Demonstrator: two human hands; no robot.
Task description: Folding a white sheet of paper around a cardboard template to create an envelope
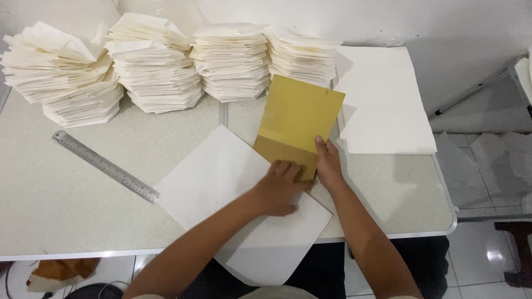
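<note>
A yellow-gold card [296, 119], folded near its lower end, lies over the right corner of a large white sheet [221, 177] turned like a diamond on the table. My left hand [280, 188] presses flat on the card's lower folded flap and on the white sheet. Touching the card's lower right edge, my right hand [328, 163] steadies it with fingers and thumb. Neither hand lifts anything.
Several tall stacks of folded cream paper [155, 63] line the back of the grey table [66, 199]. A metal ruler [105, 165] lies at the left. A pile of flat white sheets [382, 99] sits at the right, near the table's edge.
</note>
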